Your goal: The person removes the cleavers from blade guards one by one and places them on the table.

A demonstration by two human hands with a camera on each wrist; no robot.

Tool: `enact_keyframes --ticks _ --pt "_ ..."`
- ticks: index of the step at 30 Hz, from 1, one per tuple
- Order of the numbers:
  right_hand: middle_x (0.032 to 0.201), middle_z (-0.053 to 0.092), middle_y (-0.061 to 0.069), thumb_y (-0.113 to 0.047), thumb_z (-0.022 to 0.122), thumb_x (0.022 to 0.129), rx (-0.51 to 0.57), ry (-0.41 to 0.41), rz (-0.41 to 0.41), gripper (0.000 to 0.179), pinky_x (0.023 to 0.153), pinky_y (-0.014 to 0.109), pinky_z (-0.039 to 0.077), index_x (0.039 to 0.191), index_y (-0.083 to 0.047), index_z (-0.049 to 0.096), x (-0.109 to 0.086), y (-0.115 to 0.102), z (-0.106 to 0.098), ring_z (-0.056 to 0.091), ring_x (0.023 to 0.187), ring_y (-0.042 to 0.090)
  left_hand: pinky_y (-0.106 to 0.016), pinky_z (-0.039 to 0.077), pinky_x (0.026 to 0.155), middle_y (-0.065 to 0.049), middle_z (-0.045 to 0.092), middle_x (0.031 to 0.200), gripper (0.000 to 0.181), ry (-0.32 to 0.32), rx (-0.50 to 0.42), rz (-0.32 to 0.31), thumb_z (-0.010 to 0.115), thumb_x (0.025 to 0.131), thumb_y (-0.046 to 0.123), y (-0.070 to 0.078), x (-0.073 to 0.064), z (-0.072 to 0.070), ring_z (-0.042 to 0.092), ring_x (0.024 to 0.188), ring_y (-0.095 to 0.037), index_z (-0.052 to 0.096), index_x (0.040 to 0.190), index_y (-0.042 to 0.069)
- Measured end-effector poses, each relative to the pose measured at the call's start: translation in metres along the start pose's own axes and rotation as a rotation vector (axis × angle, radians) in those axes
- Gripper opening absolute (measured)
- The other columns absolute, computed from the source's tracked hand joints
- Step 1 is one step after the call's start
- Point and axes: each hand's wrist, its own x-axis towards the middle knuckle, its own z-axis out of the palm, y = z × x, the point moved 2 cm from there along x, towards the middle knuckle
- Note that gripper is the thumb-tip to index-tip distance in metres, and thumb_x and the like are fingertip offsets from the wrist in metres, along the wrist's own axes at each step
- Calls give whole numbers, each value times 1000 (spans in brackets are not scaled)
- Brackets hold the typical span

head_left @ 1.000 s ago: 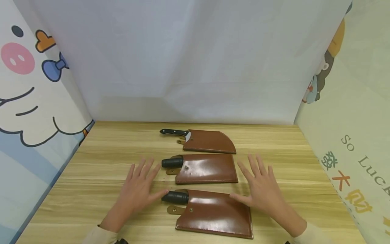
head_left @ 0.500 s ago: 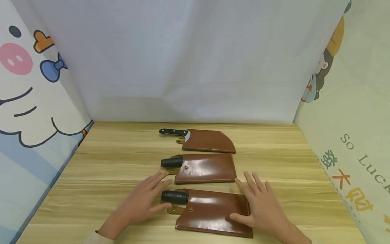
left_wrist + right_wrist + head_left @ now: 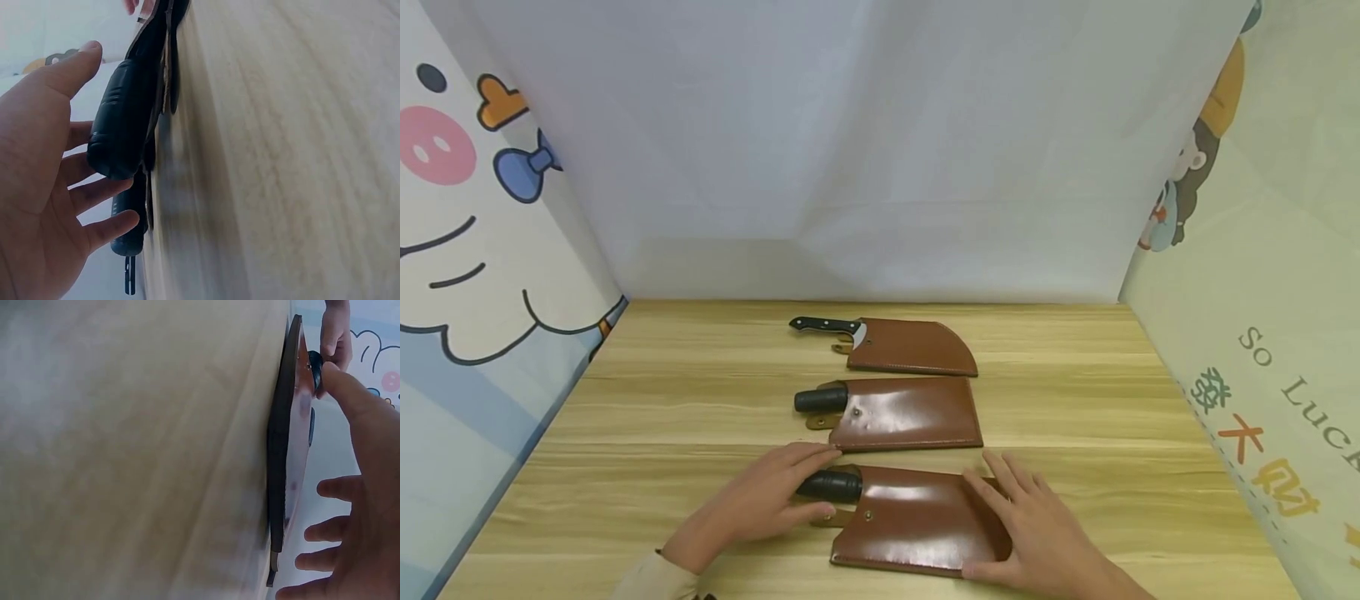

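Observation:
Three cleavers in brown leather sheaths lie in a row, their handles pointing left. My left hand is at the black handle of the nearest cleaver. In the left wrist view its thumb and fingers spread around that handle without closing on it. Over the right end of the nearest sheath hovers my right hand, fingers extended. In the right wrist view the fingers stand a little apart from the sheath. Behind lies the middle sheathed cleaver.
The farthest cleaver has a rounded sheath, a riveted handle and a bit of bare blade showing. All lie on a wood-grain table. A white cloth backdrop rises behind, with printed cloths on both sides.
Both hands have come down and toward the nearest cleaver, the left to its handle and the right to the sheath's far end. The cleavers lie as before.

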Motion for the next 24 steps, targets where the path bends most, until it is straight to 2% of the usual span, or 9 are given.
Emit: enact_keyframes --ticks 6,11,18,24 --pt "162 32 24 -90 60 73 92 -110 19 117 104 67 41 160 -15 36 -1 1 5 38 145 45 -52 42 110 -8 53 148 68 -35 -46 -21 57 99 61 -2 3 7 52 135 -30 52 151 18" --pt "162 33 25 -91 60 71 147 -170 21 122 105 68 39 162 -14 32 -2 2 7 39 144 46 -50 46 106 -5 55 143 60 -45 -91 -19 58 100 58 -3 5 9 54 130 -26 57 145 19" --pt "162 32 25 -87 67 70 204 -239 22 125 109 65 37 162 -13 29 -1 6 7 35 146 45 -40 51 93 2 55 126 54 -50 -130 -15 58 100 56 -3 10 12 56 109 -13 65 134 16" --pt "158 40 22 -84 69 72 218 -217 9 119 109 63 38 162 -14 32 -2 8 4 38 145 43 -33 50 83 4 54 117 52 -53 -138 -4 62 99 54 4 16 10 52 96 -8 66 131 13"
